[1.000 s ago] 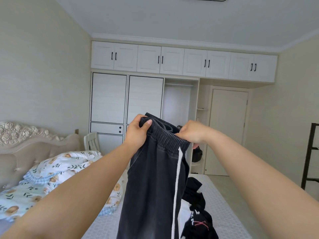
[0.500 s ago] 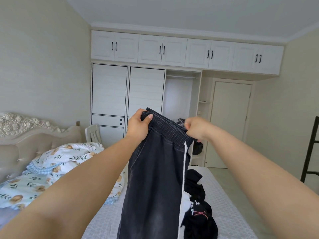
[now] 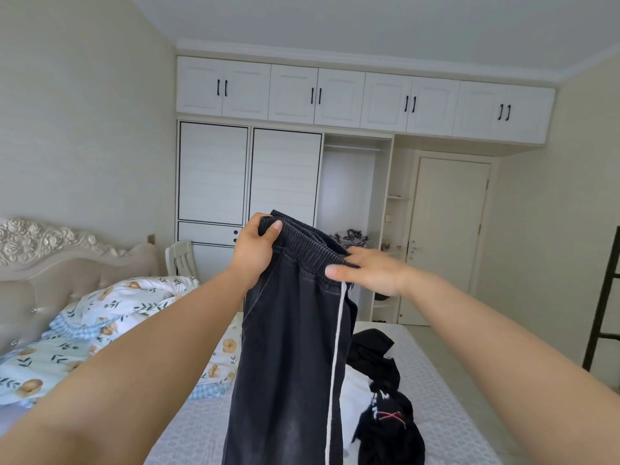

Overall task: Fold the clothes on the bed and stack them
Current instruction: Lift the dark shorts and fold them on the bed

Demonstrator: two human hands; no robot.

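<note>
At the centre of the frame, dark trousers [image 3: 288,347] with a white side stripe hang upright from their elastic waistband. The left hand [image 3: 253,250] grips the waistband's left end, thumb curled over it; the right hand [image 3: 369,273] pinches the right end. Lower right, a black garment [image 3: 385,427] lies crumpled on the bed [image 3: 443,397]. A floral duvet [image 3: 100,323] sits at the left, a white wardrobe [image 3: 248,176] behind.
</note>
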